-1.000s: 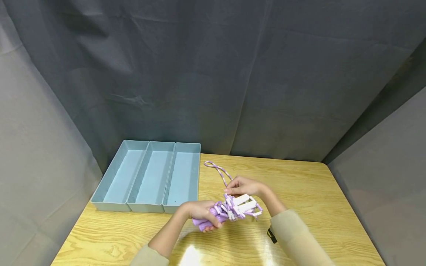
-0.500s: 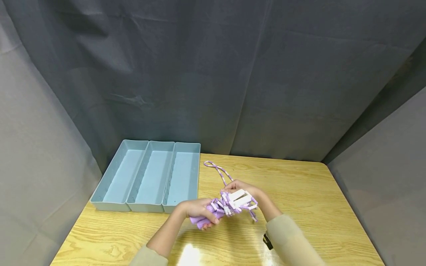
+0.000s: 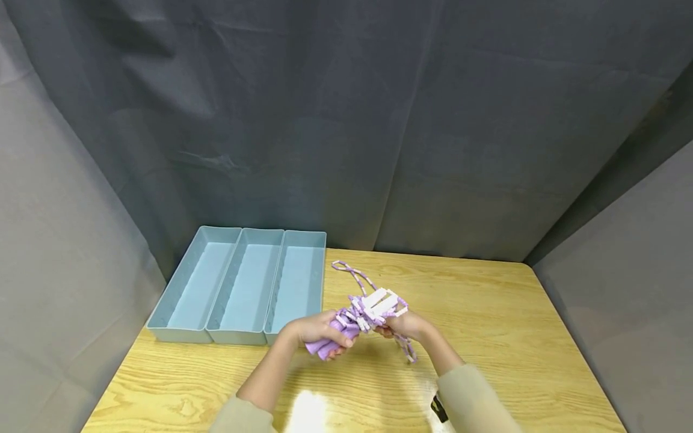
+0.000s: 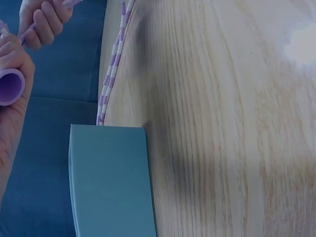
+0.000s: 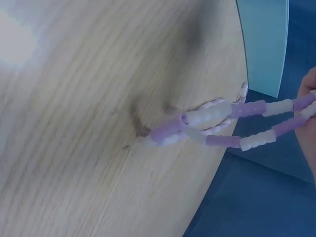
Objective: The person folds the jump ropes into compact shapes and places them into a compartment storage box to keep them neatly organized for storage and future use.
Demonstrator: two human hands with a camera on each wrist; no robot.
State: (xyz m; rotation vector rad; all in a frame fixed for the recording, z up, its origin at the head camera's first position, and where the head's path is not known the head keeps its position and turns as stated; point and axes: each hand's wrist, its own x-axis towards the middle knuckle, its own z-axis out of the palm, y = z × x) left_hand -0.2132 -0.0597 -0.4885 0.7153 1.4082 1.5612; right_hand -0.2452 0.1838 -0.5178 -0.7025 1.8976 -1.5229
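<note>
Two handles [image 3: 326, 349], beaded rope [image 3: 357, 308]
Left hand [image 3: 315, 328] gripped handles, right hand [image 3: 409, 325] held rope trailing toward table's [image 3: 498, 337] far edge

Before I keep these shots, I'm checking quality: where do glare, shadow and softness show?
Head view: white glare on the table at the bottom; left wrist: glare at upper right, blurry-edged shadow beside the blue-green bin; right wrist: glare at upper left, the beaded loop looks slightly soft.

Head view looks forward and down from above the table [image 3: 514, 337]. Both wrist views, nearer the table, share the blue bins [image 4: 113, 182].
</note>
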